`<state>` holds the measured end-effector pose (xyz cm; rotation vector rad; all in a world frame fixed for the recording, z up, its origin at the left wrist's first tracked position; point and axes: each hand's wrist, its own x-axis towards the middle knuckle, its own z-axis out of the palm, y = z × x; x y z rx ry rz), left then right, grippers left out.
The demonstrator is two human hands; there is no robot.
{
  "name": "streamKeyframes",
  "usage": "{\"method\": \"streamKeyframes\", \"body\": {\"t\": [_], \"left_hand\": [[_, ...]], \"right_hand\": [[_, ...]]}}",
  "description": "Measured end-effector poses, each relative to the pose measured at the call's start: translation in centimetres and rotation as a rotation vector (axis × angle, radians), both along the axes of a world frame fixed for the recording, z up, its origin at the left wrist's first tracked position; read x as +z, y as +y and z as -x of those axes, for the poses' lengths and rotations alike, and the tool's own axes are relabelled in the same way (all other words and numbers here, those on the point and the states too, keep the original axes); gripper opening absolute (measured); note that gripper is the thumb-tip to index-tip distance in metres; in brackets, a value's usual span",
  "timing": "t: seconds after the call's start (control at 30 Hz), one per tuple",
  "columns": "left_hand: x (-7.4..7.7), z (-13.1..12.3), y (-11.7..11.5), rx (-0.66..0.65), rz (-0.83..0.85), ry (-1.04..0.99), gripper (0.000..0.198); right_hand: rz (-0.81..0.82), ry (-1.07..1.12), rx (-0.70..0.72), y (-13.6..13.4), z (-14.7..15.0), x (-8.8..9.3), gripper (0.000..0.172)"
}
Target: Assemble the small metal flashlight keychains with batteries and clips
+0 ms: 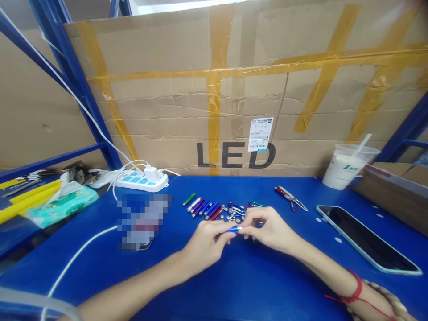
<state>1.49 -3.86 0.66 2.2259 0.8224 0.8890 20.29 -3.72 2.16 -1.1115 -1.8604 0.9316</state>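
Observation:
My left hand and my right hand meet over the blue table. Between their fingertips is a small blue metal tube, like a tiny flashlight body. The left hand pinches one end and the right hand pinches the other end. Just behind the hands lies a row of several similar small tubes in green, silver, purple, blue and red. Beside them are small round button cells and coloured carabiner clips.
A red pen-like tool with a clip lies to the right. A phone lies face up at the right. A plastic cup with a straw stands by a cardboard wall. A power strip and tissue pack are at left.

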Motion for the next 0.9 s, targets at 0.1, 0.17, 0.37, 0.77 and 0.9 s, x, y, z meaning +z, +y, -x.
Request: {"method": "streamKeyframes", "body": {"t": [0.1, 0.17, 0.37, 0.77, 0.9], "left_hand": [[0.1, 0.1, -0.2, 0.007, -0.053, -0.013, 0.030], [-0.1, 0.2, -0.2, 0.005, -0.086, -0.018, 0.030], [-0.9, 0.5, 0.5, -0.051, -0.161, 0.049, 0.032], [0.6, 0.1, 1.5, 0.012, 0.187, -0.068, 0.025], [0.5, 0.0, 1.6, 0.053, 0.191, -0.071, 0.025]], "right_hand": [[0.027, 0.042, -0.011, -0.4, 0.5, 0.0, 0.032], [0.054, 0.055, -0.003, -0.6, 0.6, -0.1, 0.034], [0.149, 0.085, 0.050, -0.5, 0.5, -0.2, 0.037], [0.164, 0.136, -0.041, 0.5, 0.1, -0.7, 0.030], [0.117, 0.096, -0.044, 0.5, 0.1, -0.5, 0.029]]}}
